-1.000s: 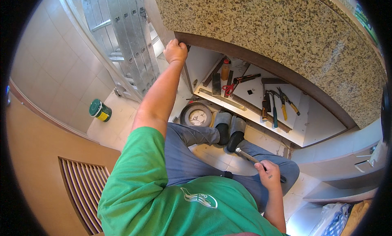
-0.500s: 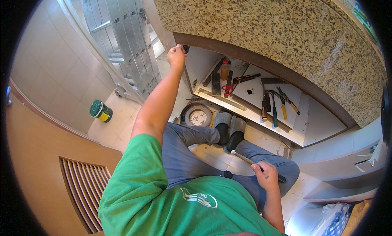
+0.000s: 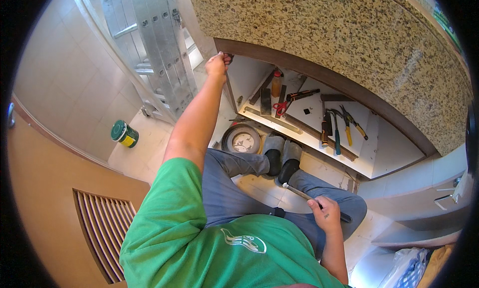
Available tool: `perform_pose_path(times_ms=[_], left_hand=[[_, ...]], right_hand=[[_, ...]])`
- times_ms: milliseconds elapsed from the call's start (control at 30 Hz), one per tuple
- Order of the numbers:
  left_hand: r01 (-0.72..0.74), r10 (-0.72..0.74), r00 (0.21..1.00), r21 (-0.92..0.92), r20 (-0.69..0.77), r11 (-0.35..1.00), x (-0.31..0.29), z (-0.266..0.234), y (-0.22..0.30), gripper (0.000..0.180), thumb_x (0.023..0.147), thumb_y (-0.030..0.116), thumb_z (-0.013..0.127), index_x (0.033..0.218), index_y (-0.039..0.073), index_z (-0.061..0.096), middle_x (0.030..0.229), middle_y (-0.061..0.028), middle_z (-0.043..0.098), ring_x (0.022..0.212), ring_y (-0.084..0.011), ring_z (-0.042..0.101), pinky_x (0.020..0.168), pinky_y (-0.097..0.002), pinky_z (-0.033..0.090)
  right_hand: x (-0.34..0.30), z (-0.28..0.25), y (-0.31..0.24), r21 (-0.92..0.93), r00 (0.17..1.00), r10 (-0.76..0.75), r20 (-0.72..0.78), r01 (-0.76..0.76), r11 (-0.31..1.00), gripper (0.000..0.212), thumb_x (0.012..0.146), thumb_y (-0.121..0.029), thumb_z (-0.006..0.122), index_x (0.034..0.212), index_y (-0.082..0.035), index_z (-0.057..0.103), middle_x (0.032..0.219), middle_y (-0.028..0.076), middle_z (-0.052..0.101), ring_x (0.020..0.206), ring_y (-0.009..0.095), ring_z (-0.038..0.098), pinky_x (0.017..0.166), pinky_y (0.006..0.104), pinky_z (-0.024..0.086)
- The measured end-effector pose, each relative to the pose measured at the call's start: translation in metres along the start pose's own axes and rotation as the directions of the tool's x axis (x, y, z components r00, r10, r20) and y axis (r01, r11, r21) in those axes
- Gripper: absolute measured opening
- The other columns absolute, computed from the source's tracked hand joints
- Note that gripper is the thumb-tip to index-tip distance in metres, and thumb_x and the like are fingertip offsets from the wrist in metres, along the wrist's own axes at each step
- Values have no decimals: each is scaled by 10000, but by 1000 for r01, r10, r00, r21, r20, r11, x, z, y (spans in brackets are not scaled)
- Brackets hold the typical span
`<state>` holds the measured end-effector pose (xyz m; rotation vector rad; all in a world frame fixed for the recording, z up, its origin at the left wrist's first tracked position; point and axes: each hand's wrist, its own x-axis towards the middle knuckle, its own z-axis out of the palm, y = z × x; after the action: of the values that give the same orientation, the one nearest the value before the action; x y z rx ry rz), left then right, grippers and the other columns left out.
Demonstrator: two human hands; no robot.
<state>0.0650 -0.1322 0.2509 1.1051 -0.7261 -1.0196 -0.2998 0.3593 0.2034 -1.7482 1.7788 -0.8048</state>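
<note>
At the upper left corner of the cabinet opening, my left hand (image 3: 217, 64) is raised with its fingers curled closed. A small dark thing (image 3: 229, 57) shows at its fingertips; whether I grip it is hidden. My right hand (image 3: 327, 214) rests over my right thigh, wrapped round a slim rod-like tool (image 3: 298, 191) with a pale tip and a dark end. The open cabinet (image 3: 234, 71) lies in front of me under a speckled stone counter (image 3: 319, 23). On its white floor are a hammer (image 3: 336, 136), pliers (image 3: 348, 128), red-handled scissors (image 3: 280, 108) and an orange-capped bottle (image 3: 276, 84).
A folded metal ladder (image 3: 159, 43) leans at the left, with a green bucket (image 3: 124, 134) on the floor near it. A coil of edging strip (image 3: 240, 139) lies by my feet. A louvred door (image 3: 45, 188) stands at my left, an open drawer unit (image 3: 424, 208) at my right.
My left hand stays at the cabinet corner, its fingers shifted slightly. The right hand and its tool look unmoved; the view has shifted a little.
</note>
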Motion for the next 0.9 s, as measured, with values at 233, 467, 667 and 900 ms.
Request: perform_pose_path(times_ms=[233, 467, 667, 900], left_hand=[[-124, 147, 989, 425, -21, 897, 8, -10, -13, 329, 991, 339, 622, 850, 56, 712, 734, -66, 701, 602, -165, 630, 577, -310, 490], [-436, 44, 898, 869, 439, 234, -53, -43, -87, 341, 945, 379, 655, 899, 53, 746, 786, -147, 727, 725, -251, 707, 724, -393, 551], [-629, -88, 747, 743, 659, 229, -128, -150, -110, 813, 890, 336, 714, 1570, 133, 319, 1215, -284, 662, 1157, -443, 621, 1007, -472, 492], [-500, -420, 810, 856, 409, -132, -203, -249, -39, 556, 937, 433, 646, 1366, 80, 617, 1298, -237, 648, 1222, -411, 608, 1074, -456, 457]], right_hand=[[-6, 3, 2, -18, 1000, -4, -12, 4, 1000, 391, 901, -417, 704, 801, -40, 674, 729, 157, 629, 698, 372, 620, 621, 440, 478], [-11, 3, 9, -58, 999, 53, 1, -53, 997, 339, 879, -386, 725, 822, -54, 686, 737, 155, 622, 706, 364, 623, 626, 438, 483], [-7, -7, 18, -96, 992, -19, -126, 7, 995, 162, 875, -173, 684, 972, -48, 716, 779, 162, 602, 726, 359, 615, 649, 440, 489], [14, -13, 19, -76, 996, -22, -88, 15, 997, 281, 850, -34, 653, 1124, -51, 713, 886, 148, 612, 810, 366, 623, 719, 442, 515]])
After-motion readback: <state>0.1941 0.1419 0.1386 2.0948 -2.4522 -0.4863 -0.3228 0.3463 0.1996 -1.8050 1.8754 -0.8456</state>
